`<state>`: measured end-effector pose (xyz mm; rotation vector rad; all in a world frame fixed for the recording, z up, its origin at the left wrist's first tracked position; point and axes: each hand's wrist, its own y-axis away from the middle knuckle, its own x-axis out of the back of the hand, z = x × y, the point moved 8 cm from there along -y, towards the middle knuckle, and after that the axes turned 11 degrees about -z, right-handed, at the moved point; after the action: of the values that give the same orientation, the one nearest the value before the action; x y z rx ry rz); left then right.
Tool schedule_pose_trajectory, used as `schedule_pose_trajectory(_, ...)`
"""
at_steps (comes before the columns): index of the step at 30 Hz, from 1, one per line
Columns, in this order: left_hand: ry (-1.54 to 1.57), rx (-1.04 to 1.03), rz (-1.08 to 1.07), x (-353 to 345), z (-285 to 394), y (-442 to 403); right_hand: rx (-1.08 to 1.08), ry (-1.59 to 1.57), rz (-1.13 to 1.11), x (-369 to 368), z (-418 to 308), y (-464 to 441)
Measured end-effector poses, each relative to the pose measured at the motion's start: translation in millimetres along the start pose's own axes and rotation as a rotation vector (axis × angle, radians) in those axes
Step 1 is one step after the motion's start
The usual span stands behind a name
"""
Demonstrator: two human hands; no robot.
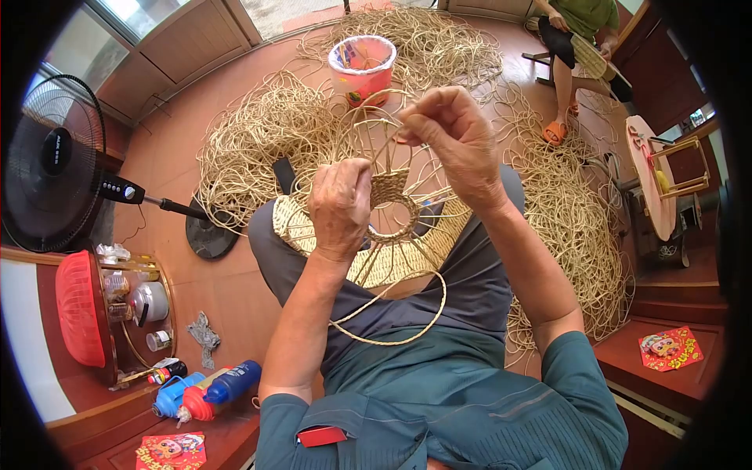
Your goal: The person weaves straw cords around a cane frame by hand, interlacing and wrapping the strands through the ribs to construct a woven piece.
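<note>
A partly woven straw piece (388, 186) with a round opening and loose cords radiating from it lies over my lap. My left hand (340, 205) is closed on its left edge, beside a small woven flap. Above and to the right, my right hand (453, 141) pinches a thin straw cord (389, 146) between thumb and fingers. A wider woven straw section (313, 227) spreads across my thighs beneath. One long cord (443, 301) loops down over my shirt.
Heaps of straw cord (270, 133) cover the floor ahead and to the right (576, 227). A red bucket (363, 78) stands ahead, a fan (55, 157) at left, a round stool (652, 180) at right. Another person (599, 23) sits at upper right holding woven work.
</note>
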<state>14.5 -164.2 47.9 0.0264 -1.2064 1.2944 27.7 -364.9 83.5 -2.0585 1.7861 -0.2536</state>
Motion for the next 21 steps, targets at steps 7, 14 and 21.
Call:
schedule_pose_trajectory(7, -0.052, 0.036, 0.050, -11, 0, 2, 0.071, 0.620, -0.069, -27, 12, 13)
schedule_pose_trajectory(14, -0.031, 0.021, -0.022, -14, 9, 11, 0.114, 1.168, -0.288, -59, 28, 13)
schedule_pose_trajectory(21, -0.043, 0.040, 0.000, -11, 8, 12, -0.033, 1.130, -0.308, -55, 36, -2)
